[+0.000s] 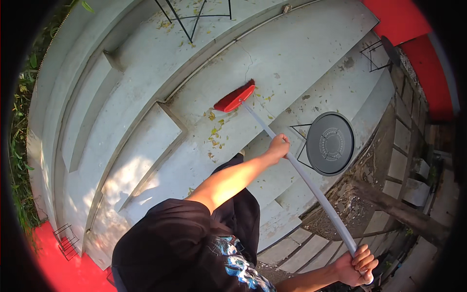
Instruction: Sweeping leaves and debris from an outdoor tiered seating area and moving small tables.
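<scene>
A broom with a red head (236,99) and a long pale grey handle (318,194) slants across the view. Its dark red bristles are against a grey concrete step. My left hand (278,146) is wrapped round the handle's lower part, arm stretched forward. Close to the handle's top end, at the lower right, my right hand (356,266) grips it with curled fingers. Yellow and green fallen leaves (214,134) lie scattered on the step just beside the broom head.
Curved concrete steps (141,141) rise to the left. A round dark grey table (331,143) on thin black legs stands right of the handle. More black metal legs (192,22) show at the top. At right are a tree trunk (399,209), bare soil and paving slabs; red flooring (396,19) lies beyond.
</scene>
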Available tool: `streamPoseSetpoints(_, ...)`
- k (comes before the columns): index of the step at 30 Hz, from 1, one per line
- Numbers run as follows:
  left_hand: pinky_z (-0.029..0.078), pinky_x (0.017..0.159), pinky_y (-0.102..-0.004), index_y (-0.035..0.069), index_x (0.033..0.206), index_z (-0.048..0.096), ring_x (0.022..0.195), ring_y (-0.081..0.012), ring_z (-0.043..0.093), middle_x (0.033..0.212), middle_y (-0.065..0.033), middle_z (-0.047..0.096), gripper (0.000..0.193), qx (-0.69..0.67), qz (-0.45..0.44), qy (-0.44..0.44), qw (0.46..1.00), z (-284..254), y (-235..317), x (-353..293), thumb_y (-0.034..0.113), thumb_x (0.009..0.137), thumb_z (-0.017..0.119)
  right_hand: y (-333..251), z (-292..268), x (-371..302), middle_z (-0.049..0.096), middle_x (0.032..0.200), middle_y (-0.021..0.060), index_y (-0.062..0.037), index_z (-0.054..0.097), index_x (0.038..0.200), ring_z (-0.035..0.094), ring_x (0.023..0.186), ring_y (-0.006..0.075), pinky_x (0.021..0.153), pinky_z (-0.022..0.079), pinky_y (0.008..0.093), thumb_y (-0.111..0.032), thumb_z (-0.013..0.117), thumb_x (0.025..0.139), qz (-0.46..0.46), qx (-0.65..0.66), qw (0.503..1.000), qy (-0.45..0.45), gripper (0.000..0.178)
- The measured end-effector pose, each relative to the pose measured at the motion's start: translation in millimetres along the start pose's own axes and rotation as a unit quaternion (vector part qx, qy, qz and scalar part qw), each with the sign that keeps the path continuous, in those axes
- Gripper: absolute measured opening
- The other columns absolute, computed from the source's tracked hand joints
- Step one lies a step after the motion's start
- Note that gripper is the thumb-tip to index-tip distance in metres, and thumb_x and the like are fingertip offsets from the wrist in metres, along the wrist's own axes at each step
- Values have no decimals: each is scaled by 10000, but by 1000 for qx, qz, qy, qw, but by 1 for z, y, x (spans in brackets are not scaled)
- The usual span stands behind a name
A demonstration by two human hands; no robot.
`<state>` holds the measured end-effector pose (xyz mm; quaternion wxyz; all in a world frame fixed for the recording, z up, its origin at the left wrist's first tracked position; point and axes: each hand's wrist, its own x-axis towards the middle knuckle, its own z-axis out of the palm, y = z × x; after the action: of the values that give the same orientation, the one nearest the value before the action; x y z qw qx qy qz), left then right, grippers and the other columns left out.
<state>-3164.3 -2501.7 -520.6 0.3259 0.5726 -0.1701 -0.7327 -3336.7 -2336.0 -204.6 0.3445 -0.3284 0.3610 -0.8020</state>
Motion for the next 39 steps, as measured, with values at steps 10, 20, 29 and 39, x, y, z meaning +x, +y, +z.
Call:
streamPoseSetpoints(10,463,390,-350,99,894,421,511,-240,582,784,-108,495,168,17,105,193,975,-110,81,40,-9,779,364,113,13,-19,224,438,-24,-142,229,533,205,419,102,524,239,270,-174,441,714,51,84,991,95,280)
streamPoseSetpoints(20,474,471,-350,85,882,418,592,-238,572,776,-78,455,159,-84,20,100,991,-42,-4,23,-21,763,413,50,-23,17,270,418,-7,-133,277,514,215,395,93,498,234,262,-199,448,727,37,35,999,5,281)
streamPoseSetpoints(29,441,446,-344,88,895,416,554,-199,500,685,-68,452,214,-52,70,142,986,-84,1,-3,-38,724,440,53,7,0,298,435,-8,-116,306,550,240,397,99,494,247,274,-193,472,734,45,32,998,-4,259)
streamPoseSetpoints(39,366,379,-294,99,914,416,523,-166,501,666,-64,461,249,-60,101,95,988,-41,28,-103,-38,716,478,-41,56,2,289,469,-14,-119,291,551,309,384,113,495,333,265,-251,487,747,-166,168,956,-177,307)
